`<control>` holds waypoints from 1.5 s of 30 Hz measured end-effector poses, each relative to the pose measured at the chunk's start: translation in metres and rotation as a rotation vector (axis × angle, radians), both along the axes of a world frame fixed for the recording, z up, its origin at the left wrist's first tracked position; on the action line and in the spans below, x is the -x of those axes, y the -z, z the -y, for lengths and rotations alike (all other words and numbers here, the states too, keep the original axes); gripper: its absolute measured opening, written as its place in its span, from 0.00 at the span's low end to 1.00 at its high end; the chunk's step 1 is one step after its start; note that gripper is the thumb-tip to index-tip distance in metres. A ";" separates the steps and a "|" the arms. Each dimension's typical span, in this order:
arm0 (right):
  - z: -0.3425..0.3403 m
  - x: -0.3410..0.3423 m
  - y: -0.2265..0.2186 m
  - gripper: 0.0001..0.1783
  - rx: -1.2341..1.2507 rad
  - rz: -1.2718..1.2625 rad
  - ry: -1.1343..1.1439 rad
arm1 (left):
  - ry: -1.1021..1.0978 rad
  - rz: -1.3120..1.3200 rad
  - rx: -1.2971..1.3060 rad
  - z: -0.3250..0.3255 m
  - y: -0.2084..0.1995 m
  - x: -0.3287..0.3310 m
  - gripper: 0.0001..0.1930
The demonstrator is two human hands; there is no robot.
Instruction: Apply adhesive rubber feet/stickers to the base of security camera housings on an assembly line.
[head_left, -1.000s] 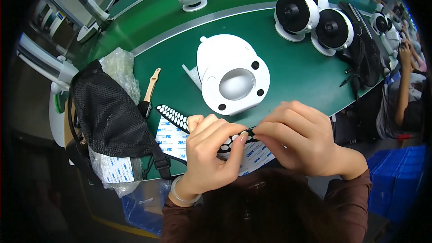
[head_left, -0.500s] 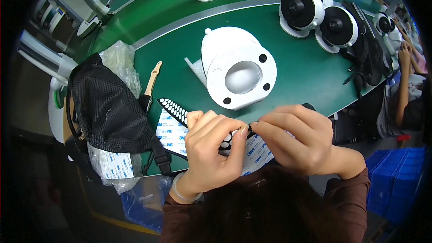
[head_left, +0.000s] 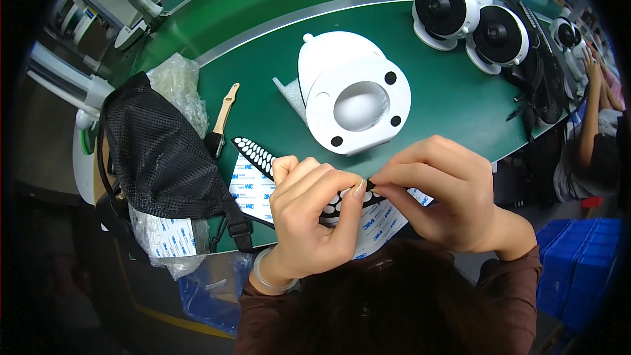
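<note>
Head view: the dotted black strip (head_left: 333, 208) runs rightward from the left hand's (head_left: 307, 217) firm pinch to the right hand's (head_left: 442, 192) closed fingertips — on what, I cannot tell — with the white device (head_left: 338, 52) beyond both hands.

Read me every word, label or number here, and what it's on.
Repeated blue lettering, which I won't copy: on the white backing by the left hand.
Similar lettering, likewise uncopied: on the white sheet at lower left.
Any marks on the white device: too faint to read.
</note>
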State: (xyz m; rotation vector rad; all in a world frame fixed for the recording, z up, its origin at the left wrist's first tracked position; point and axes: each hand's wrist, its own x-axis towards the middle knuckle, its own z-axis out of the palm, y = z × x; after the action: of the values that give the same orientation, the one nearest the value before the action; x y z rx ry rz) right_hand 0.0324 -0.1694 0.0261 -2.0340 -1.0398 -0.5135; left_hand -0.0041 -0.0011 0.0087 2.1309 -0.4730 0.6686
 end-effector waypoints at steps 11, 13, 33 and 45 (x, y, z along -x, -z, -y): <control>0.002 -0.005 -0.009 0.11 0.074 -0.093 -0.058 | -0.003 0.000 0.011 0.002 0.001 -0.001 0.04; 0.002 -0.007 -0.012 0.11 0.132 -0.114 -0.088 | -0.004 -0.015 0.001 0.001 0.001 -0.001 0.04; -0.040 -0.045 -0.018 0.03 -0.046 0.030 0.071 | -0.103 -0.156 0.101 -0.008 0.006 -0.010 0.02; -0.043 -0.046 -0.017 0.04 -0.043 0.068 0.097 | -0.090 -0.123 0.085 -0.010 0.007 -0.012 0.02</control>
State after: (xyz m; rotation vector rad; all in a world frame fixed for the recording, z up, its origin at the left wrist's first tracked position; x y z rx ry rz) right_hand 0.0784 -0.1265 0.0428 -2.0486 -0.9647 -0.6544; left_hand 0.0078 0.0086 0.0022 2.1078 -0.2778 0.5931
